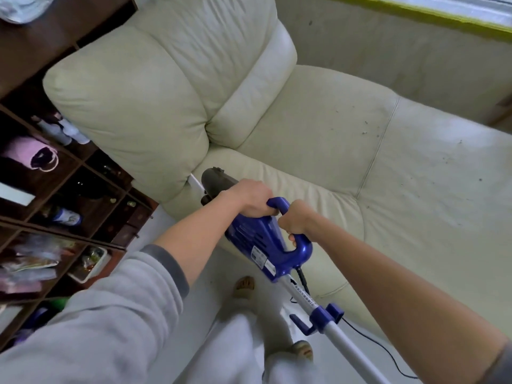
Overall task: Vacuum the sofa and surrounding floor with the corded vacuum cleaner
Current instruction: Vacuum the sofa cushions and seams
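Note:
A blue corded vacuum cleaner point(257, 242) is held over the front edge of the cream leather sofa point(318, 151). Its dark dust canister point(214, 181) points at the gap beside the sofa's armrest. My left hand point(250, 198) grips the upper end of the blue loop handle. My right hand point(295, 218) is curled round the handle's lower curve. The white extension tube point(340, 336) with a blue cord hook runs back toward me. The black cord point(382, 347) trails over the floor. Dark crumbs point(365, 128) speckle the seat cushion.
A dark wooden cubby shelf point(83, 164) packed with bottles and packets stands left of the sofa, close to the armrest. My slippered feet point(245, 286) stand on the pale floor point(155, 236). A wall with a window ledge point(415, 12) lies behind the sofa.

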The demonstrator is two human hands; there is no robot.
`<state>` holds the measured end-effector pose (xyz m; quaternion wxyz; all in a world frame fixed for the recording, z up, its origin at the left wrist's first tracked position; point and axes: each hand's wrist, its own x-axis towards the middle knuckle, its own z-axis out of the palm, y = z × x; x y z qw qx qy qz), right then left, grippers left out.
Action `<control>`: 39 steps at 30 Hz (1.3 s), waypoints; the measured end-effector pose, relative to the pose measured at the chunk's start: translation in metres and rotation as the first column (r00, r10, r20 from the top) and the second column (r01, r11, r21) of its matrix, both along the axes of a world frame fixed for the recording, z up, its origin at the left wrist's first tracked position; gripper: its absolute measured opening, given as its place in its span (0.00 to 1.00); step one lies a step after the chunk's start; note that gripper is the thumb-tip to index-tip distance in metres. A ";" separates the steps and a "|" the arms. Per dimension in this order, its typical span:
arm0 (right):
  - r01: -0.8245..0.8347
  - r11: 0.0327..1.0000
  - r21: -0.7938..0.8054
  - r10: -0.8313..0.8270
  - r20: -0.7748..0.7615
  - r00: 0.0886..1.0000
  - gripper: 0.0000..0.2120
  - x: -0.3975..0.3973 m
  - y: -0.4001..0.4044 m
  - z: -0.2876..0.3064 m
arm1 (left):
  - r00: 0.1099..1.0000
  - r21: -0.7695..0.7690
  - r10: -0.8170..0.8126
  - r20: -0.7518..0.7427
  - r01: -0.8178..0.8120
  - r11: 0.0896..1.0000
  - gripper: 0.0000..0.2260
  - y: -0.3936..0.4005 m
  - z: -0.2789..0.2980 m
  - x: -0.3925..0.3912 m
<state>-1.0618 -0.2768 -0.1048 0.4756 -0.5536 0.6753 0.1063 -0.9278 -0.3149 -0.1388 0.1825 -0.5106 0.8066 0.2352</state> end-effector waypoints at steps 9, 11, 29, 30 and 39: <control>0.050 0.996 0.067 -0.054 0.054 0.997 0.05 -0.002 0.024 0.008 | 0.996 0.037 -0.090 0.027 0.089 0.995 0.16 0.013 0.007 -0.004; 0.059 0.994 0.089 -0.065 0.066 0.996 0.05 0.000 0.029 0.010 | 0.995 0.060 -0.094 0.017 0.092 0.994 0.16 0.014 0.007 -0.001; -0.137 0.990 0.038 0.137 0.009 0.991 0.10 0.061 -0.009 0.028 | 0.990 0.061 0.046 -0.134 -0.038 0.997 0.15 -0.012 -0.002 0.061; -0.135 0.991 0.022 0.134 0.043 0.990 0.06 0.068 -0.009 0.028 | 0.988 0.066 0.071 -0.134 -0.062 0.996 0.13 -0.011 -0.004 0.071; -0.128 0.992 -0.003 0.127 0.073 0.989 0.07 0.089 -0.036 0.008 | 0.897 0.083 0.409 -0.170 -0.401 0.913 0.15 -0.023 -0.034 0.090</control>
